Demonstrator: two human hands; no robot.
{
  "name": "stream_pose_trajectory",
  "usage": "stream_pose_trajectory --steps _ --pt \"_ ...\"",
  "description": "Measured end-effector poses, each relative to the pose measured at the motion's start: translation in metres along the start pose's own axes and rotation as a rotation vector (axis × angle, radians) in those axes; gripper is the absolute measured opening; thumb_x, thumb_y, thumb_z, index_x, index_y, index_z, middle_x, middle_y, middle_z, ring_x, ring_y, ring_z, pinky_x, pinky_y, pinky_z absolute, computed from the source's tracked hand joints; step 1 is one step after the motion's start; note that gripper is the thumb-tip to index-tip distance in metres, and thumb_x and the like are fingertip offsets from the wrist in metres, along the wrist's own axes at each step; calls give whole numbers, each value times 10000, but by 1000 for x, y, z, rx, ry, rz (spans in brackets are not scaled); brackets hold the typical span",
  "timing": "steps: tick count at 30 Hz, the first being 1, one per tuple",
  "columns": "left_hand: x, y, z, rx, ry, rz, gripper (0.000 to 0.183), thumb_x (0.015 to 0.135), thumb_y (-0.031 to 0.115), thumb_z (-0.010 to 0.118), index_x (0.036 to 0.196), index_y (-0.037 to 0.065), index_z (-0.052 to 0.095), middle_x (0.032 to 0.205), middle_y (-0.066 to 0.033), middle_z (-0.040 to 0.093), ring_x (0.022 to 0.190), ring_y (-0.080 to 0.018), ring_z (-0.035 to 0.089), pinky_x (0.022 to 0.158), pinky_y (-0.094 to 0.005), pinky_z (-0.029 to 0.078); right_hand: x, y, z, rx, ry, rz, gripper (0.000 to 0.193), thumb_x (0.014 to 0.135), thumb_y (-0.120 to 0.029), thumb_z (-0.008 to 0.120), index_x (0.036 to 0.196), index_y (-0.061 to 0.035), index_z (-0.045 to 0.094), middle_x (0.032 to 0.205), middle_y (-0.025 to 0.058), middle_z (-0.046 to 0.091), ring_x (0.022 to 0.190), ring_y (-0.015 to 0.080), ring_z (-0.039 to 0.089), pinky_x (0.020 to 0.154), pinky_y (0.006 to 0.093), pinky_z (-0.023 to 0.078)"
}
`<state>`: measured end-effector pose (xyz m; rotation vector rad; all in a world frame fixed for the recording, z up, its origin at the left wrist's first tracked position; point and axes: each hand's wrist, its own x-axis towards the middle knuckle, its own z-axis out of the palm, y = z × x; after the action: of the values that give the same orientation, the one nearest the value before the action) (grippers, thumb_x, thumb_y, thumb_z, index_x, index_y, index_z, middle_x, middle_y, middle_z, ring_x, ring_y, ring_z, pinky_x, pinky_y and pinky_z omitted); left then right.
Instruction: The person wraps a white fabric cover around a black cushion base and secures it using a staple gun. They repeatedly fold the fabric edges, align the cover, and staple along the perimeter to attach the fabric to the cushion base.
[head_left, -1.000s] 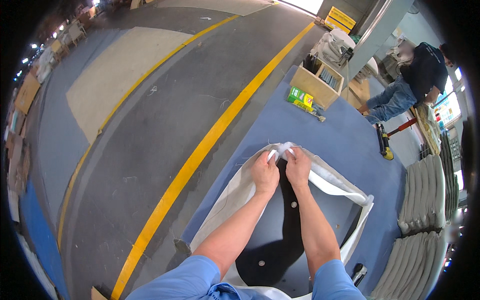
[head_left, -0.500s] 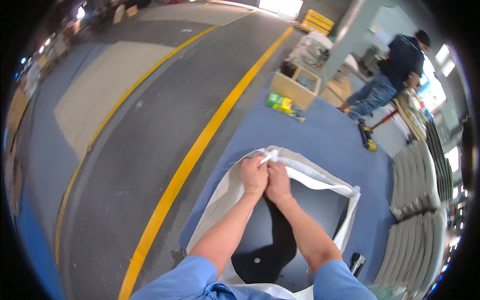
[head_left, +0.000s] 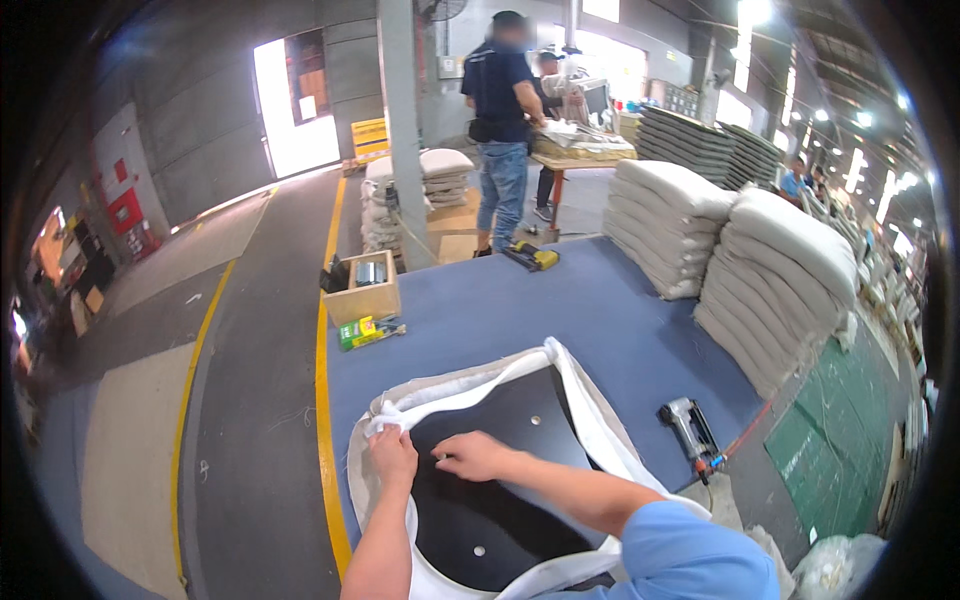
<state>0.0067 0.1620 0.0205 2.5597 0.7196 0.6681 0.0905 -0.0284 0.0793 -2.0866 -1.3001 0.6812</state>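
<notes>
A dark, smooth board (head_left: 480, 510) lies in front of me on the blue-topped table. White fabric edging (head_left: 560, 380) runs loosely round it, with light grey cloth (head_left: 450, 378) outside that. At the near-left corner my left hand (head_left: 393, 455) is closed on bunched white edging. My right hand (head_left: 475, 456) hovers over the board, thumb and forefinger apart, beside a small pale spot that looks like a hole. Other pale holes show in the board. A silver and black staple gun (head_left: 688, 430) with a hose lies to the right.
A wooden box (head_left: 362, 290) and a green-yellow packet (head_left: 365, 332) sit at the table's far left. Another black-yellow tool (head_left: 532, 257) lies at the far edge. Stacked grey cushions (head_left: 775, 285) stand on the right. Beyond, a person (head_left: 503, 130) works by a smaller table (head_left: 585, 160).
My view has swung right and up. Both hands were together on the white edging at a corner; the right hand has let go and moved over the board, while the left still holds edging.
</notes>
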Motion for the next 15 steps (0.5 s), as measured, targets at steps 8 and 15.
stream_pose_trajectory --steps 8,15 --pt "-17 51 3 166 -145 -40 746 1021 525 611 1443 -89 574 1539 -275 554 1437 -437 495 1246 -515 331 -314 158 -129 -355 869 859 235 949 -269 704 1064 -85 795 1049 171 791 998 375 758 891 481 590" --pt "-28 65 -7 286 -224 -85 846 1043 553 553 1585 -77 397 1686 -254 356 1585 -419 286 1321 -519 168 -378 207 -103 -280 736 1213 219 854 -122 728 1056 -41 749 1183 252 718 1141 436 696 1004 518 560"
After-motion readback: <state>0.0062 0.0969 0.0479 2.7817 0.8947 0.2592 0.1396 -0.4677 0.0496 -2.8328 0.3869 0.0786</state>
